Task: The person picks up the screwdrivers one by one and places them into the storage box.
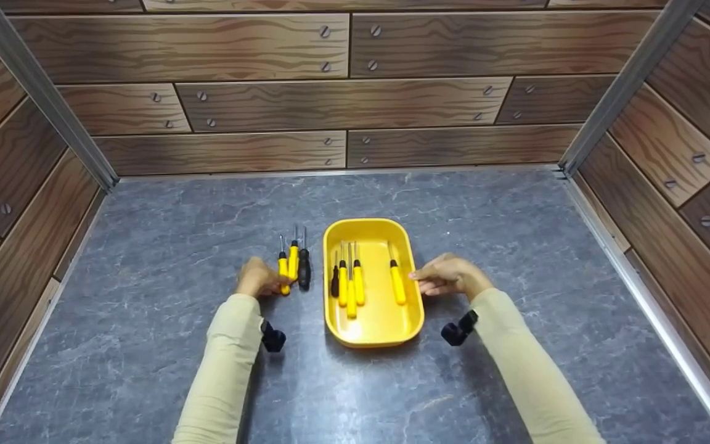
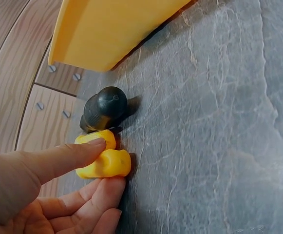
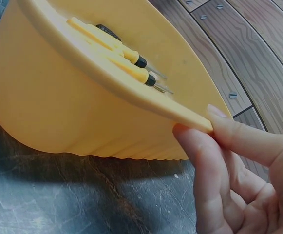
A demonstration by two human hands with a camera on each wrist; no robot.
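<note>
On the far left, a brown wall with a wooden-board pattern (image 1: 16, 259) is standing beside a flat grey table top with pale streaks (image 1: 145, 246). Next, a pale yellow cloth sleeve (image 1: 219, 376) is covering the person's left arm, and a small black gadget (image 1: 273, 338) is sitting by that wrist. The left hand (image 1: 259, 276) is pinching a yellow-handled screwdriver with a black neck and a thin metal rod (image 1: 283, 264), thumb and fingers close together. I cannot tell if that screwdriver is touching the table top. Close on its right, another yellow-handled screwdriver (image 1: 293, 259) is lying, and then a fat black-handled screwdriver (image 1: 304, 271).

In the middle, a long yellow tray with round corners (image 1: 376, 327) is resting on the table top. Inside, a little black-handled screwdriver (image 1: 334, 283) is lying by the left side, with three yellow-handled screwdrivers (image 1: 351, 302) right beside it. Apart from them, a lone yellow-handled screwdriver (image 1: 397, 283) is leaning slightly near the tray's right side. There, the right hand (image 1: 450, 274) is pinching the tray's rim between thumb and finger.
</note>
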